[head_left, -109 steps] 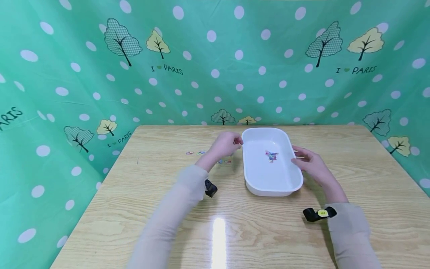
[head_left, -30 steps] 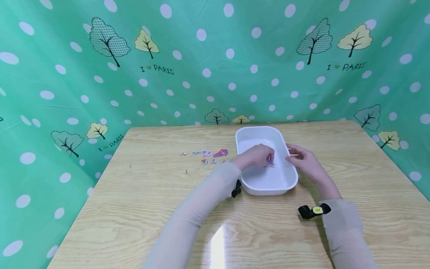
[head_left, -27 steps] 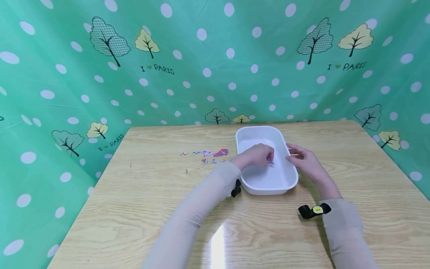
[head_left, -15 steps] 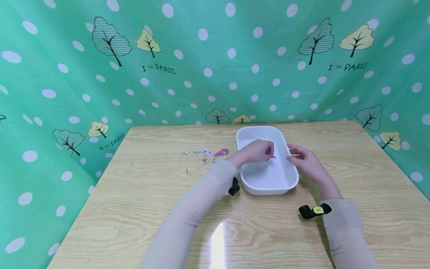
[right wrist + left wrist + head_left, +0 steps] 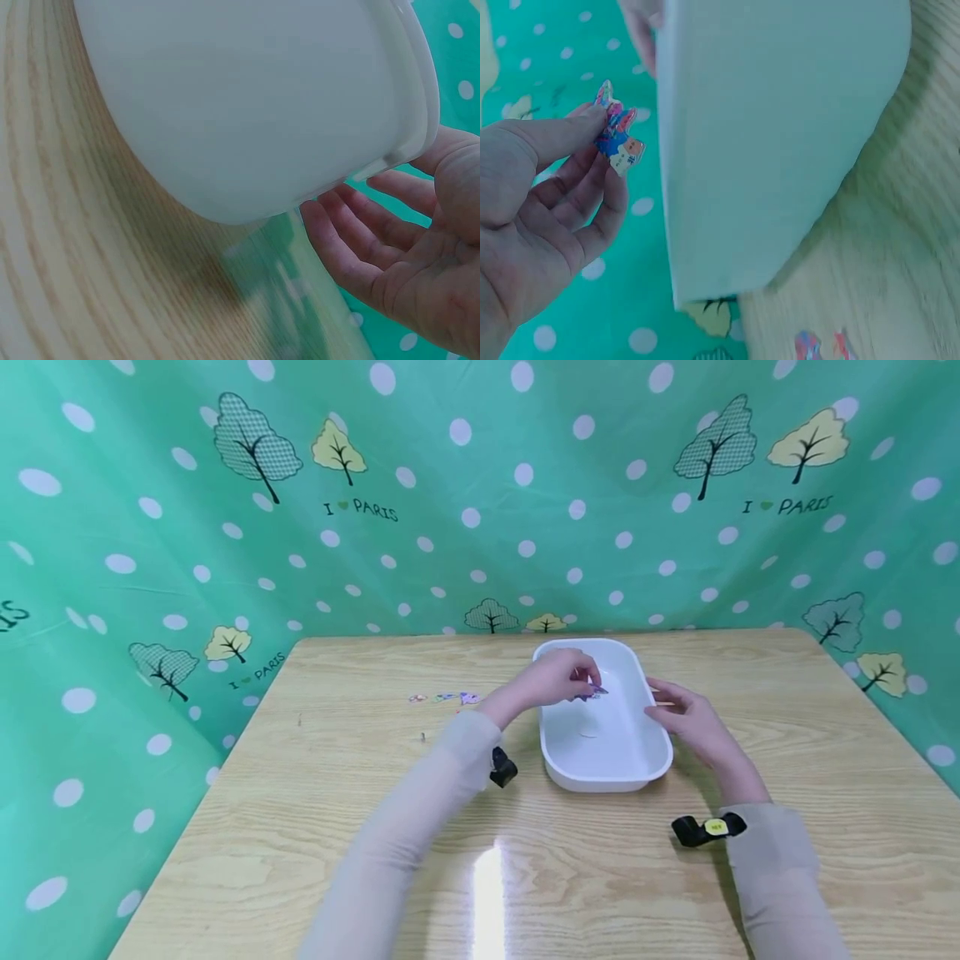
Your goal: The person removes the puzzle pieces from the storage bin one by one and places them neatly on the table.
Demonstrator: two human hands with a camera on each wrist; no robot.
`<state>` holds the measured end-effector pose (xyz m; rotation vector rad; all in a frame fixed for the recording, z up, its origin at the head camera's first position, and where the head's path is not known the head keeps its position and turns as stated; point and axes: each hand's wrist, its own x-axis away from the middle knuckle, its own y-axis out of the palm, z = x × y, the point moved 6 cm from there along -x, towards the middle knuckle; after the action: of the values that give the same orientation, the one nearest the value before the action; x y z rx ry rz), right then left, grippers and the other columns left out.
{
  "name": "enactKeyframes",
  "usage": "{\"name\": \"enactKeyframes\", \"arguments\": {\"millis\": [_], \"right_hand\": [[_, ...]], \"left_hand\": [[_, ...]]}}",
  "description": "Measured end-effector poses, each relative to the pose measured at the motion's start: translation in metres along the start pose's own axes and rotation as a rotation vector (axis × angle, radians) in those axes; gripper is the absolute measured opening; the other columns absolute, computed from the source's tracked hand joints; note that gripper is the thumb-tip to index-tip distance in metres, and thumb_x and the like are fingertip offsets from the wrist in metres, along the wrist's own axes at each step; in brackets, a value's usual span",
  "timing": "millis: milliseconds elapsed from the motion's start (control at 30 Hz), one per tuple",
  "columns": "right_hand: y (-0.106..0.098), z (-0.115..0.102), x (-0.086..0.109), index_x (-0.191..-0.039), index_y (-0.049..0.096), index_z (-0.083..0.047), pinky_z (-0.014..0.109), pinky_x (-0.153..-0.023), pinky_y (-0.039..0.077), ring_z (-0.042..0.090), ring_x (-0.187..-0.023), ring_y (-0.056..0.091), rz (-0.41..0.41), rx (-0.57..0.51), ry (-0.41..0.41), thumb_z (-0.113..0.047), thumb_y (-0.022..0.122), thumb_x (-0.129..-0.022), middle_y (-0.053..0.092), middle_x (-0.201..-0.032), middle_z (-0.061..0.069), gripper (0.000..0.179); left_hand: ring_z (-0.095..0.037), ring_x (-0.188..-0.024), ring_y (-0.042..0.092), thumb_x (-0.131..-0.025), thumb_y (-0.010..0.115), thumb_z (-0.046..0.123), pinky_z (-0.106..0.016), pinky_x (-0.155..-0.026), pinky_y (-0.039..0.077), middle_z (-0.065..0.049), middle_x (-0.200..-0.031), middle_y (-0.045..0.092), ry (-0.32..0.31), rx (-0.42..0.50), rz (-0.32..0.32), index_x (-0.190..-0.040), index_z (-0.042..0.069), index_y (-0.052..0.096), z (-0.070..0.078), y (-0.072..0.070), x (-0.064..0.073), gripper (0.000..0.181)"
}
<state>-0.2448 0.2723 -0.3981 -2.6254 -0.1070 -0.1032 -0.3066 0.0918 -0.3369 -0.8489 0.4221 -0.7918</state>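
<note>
In the head view my left hand [image 5: 551, 678] hangs over the left part of a white rectangular basin [image 5: 611, 739], pinching a small colourful sticker [image 5: 597, 690]. The left wrist view shows that sticker [image 5: 619, 135] between thumb and fingertips; it is jagged in outline, blue and pink with a pale animal face. At the basin's right side, my right hand [image 5: 693, 724] holds the rim. In the right wrist view its thumb goes over the rim [image 5: 433, 112], tip hidden, while the curled fingers [image 5: 330, 236] touch the outer wall. The visible basin floor carries a faint pale mark.
Several small coloured stickers lie on the wooden table [image 5: 300, 793] left of the basin, among them a purple one [image 5: 469, 697] and a reddish one [image 5: 417, 698]; my left forearm hides others. A green dotted cloth [image 5: 450, 560] hangs along the back and left.
The sticker lay on the basin floor earliest. My left hand reached in, took hold of it, and has since risen with it up and leftward. My right hand stays at the rim.
</note>
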Motion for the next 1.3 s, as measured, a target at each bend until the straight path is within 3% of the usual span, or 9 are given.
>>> {"name": "enactKeyframes", "arguments": {"millis": [300, 567, 667, 767, 900, 1000, 1167, 1300], "right_hand": [[0.0, -0.001, 0.001, -0.143, 0.027, -0.01, 0.018, -0.073, 0.048, 0.031, -0.108, 0.046, 0.008, 0.001, -0.002, -0.027, 0.053, -0.092, 0.041, -0.13, 0.023, 0.059], [0.0, -0.001, 0.001, -0.143, 0.027, -0.01, 0.017, -0.073, 0.048, 0.032, -0.111, 0.045, 0.006, 0.002, -0.003, -0.027, 0.052, -0.092, 0.04, -0.131, 0.024, 0.059], [-0.001, 0.0, 0.001, -0.143, 0.025, -0.01, 0.017, -0.072, 0.047, 0.033, -0.113, 0.044, 0.001, 0.007, 0.0, -0.026, 0.051, -0.092, 0.039, -0.132, 0.024, 0.059], [-0.002, -0.002, 0.002, -0.144, 0.025, -0.01, 0.016, -0.072, 0.046, 0.034, -0.114, 0.043, -0.005, 0.009, 0.006, -0.024, 0.051, -0.093, 0.038, -0.133, 0.025, 0.059], [-0.002, -0.002, 0.002, -0.143, 0.025, -0.009, 0.018, -0.074, 0.047, 0.033, -0.113, 0.044, -0.002, 0.013, 0.01, -0.026, 0.052, -0.092, 0.039, -0.132, 0.024, 0.06], [-0.002, 0.006, -0.001, -0.142, 0.029, -0.014, 0.023, -0.077, 0.048, 0.031, -0.112, 0.045, 0.017, 0.008, 0.016, -0.035, 0.055, -0.089, 0.041, -0.132, 0.02, 0.063], [-0.002, 0.024, -0.01, -0.141, 0.033, -0.023, 0.027, -0.078, 0.05, 0.028, -0.111, 0.047, 0.037, -0.011, 0.03, -0.048, 0.061, -0.081, 0.044, -0.129, 0.012, 0.07], [-0.002, 0.029, -0.014, -0.141, 0.033, -0.024, 0.027, -0.078, 0.05, 0.027, -0.109, 0.047, 0.03, -0.01, 0.019, -0.05, 0.061, -0.08, 0.044, -0.129, 0.012, 0.072]], "left_hand": [[-0.007, -0.071, 0.059, -0.087, 0.06, 0.017, -0.018, -0.064, 0.048, 0.003, -0.086, 0.063, -0.059, 0.07, 0.059, -0.099, 0.011, 0.065, -0.026, -0.019, 0.028, 0.014], [-0.026, -0.073, 0.063, -0.087, 0.06, 0.014, -0.023, -0.056, 0.049, -0.003, -0.082, 0.064, -0.123, 0.155, 0.115, -0.096, 0.008, 0.066, -0.05, -0.033, 0.056, 0.012], [-0.025, -0.076, 0.064, -0.088, 0.059, 0.013, -0.023, -0.06, 0.05, -0.004, -0.083, 0.064, -0.138, 0.153, 0.131, -0.094, 0.008, 0.066, -0.057, -0.037, 0.066, 0.011], [-0.017, -0.079, 0.062, -0.087, 0.06, 0.014, -0.023, -0.068, 0.049, -0.001, -0.087, 0.063, -0.151, 0.102, 0.148, -0.094, 0.009, 0.067, -0.068, -0.041, 0.075, 0.011], [-0.012, -0.078, 0.057, -0.086, 0.062, 0.015, -0.025, -0.07, 0.047, 0.0, -0.088, 0.064, -0.182, 0.049, 0.153, -0.095, 0.011, 0.069, -0.085, -0.042, 0.088, 0.012], [-0.014, -0.075, 0.057, -0.086, 0.061, 0.014, -0.026, -0.067, 0.048, -0.001, -0.088, 0.065, -0.215, 0.065, 0.146, -0.094, 0.01, 0.069, -0.099, -0.041, 0.098, 0.012], [-0.015, -0.081, 0.059, -0.087, 0.06, 0.012, -0.027, -0.074, 0.049, -0.002, -0.091, 0.066, -0.276, 0.079, 0.149, -0.094, 0.01, 0.069, -0.124, -0.039, 0.114, 0.011], [-0.014, -0.082, 0.057, -0.086, 0.06, 0.013, -0.028, -0.076, 0.048, -0.002, -0.09, 0.065, -0.324, 0.078, 0.162, -0.093, 0.01, 0.068, -0.14, -0.04, 0.124, 0.011]]}}
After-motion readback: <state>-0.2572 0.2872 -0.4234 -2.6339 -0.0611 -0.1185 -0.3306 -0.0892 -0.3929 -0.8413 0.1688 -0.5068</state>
